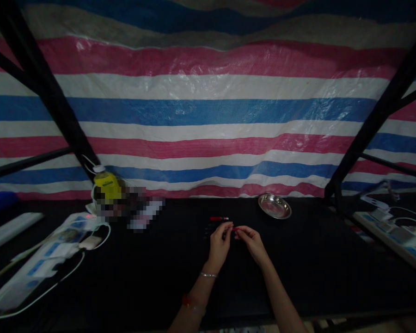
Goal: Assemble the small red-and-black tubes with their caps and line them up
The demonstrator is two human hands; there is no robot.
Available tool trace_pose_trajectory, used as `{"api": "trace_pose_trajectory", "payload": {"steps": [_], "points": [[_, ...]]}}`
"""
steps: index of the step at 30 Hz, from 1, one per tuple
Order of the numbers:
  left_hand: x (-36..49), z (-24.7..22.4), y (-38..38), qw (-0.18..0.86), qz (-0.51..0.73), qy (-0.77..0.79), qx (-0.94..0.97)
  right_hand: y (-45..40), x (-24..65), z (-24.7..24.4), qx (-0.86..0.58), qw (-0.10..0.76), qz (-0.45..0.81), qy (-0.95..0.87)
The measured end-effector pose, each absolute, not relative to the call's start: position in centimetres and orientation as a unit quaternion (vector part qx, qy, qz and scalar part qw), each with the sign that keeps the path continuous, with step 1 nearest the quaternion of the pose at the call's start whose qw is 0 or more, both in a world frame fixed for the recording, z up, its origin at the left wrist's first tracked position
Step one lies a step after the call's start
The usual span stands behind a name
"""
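Observation:
Over the black table, both my hands meet with their fingertips pinched close together. My right hand (251,240) is closed on a small red piece (235,228), whose kind is too small to tell. Its left end reaches the fingertips of my left hand (220,240), which are also pinched; what they hold is hidden. Just beyond my left hand lies a slim red stick with a silvery end (219,218). A few dark, slender objects (208,228) beside that hand hardly stand out from the tabletop.
A shiny round metal dish (274,206) stands at the back, right of my hands. Power strips with plugs and white cables (52,259) run along the left; another strip (398,236) is at right. A yellow bottle (108,185) stands back left. Black frame posts and striped sheeting (208,111) enclose the table.

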State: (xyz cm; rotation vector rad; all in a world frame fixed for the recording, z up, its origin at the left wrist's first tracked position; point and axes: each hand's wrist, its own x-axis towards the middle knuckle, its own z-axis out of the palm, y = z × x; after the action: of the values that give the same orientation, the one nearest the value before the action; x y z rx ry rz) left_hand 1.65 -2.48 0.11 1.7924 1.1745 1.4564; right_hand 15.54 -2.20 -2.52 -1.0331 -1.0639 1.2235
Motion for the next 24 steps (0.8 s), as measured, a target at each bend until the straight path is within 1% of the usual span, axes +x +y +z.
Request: {"api": "trace_pose_trajectory", "payload": {"steps": [2,7,13,20,24], "points": [[1.7,0.1,-2.5,0.271,0.541,0.434,0.667,-2.2,15.5,-2.6,-0.434,0.573,0.532,-0.448],[1.7,0.2,-2.5,0.255,0.552,0.447,0.656,-2.1,15.5,-2.4,-0.436,0.614,0.546,-0.366],[1.7,0.1,-2.4,0.257,0.551,0.438,0.662,-2.5,15.3,-1.7,-0.417,0.612,0.563,-0.368],[1.8,-0.5,-2.2,0.301,0.566,0.419,0.643,-2.8,15.2,-1.6,-0.413,0.56,0.572,-0.435],[1.7,-1.0,-1.7,0.365,0.596,0.416,0.582,-2.9,14.9,-1.5,-0.387,0.531,0.581,-0.48]]}}
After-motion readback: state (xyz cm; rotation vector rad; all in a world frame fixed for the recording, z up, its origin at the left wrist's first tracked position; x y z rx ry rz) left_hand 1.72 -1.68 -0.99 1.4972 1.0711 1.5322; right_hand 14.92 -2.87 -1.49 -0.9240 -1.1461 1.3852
